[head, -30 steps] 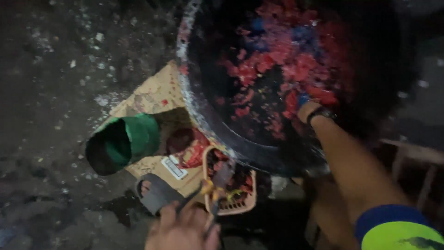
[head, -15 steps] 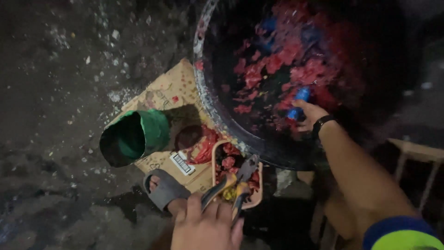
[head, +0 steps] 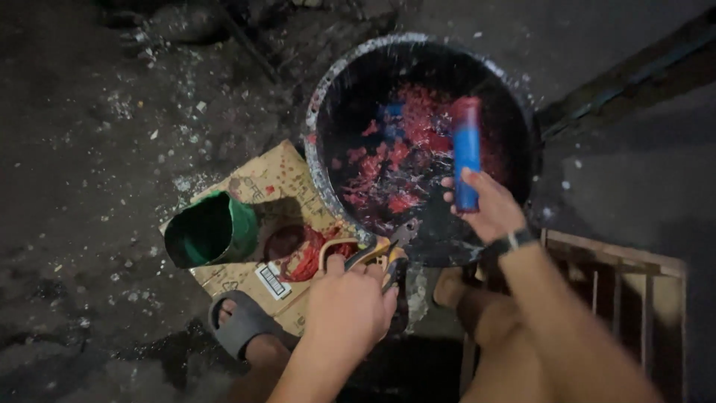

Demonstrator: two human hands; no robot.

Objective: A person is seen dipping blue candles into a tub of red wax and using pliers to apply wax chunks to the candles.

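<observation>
A blue and red tube (head: 467,153) is gripped upright in the closed right hand (head: 488,209) over the black tub (head: 328,97), while pliers (head: 384,257) are clasped in the left hand (head: 350,306) near its rim.

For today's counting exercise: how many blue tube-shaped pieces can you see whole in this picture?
1: a blue tube held upright in the right hand over the black basin. More blue bits lie among the red scraps inside; others may be hidden.
</observation>
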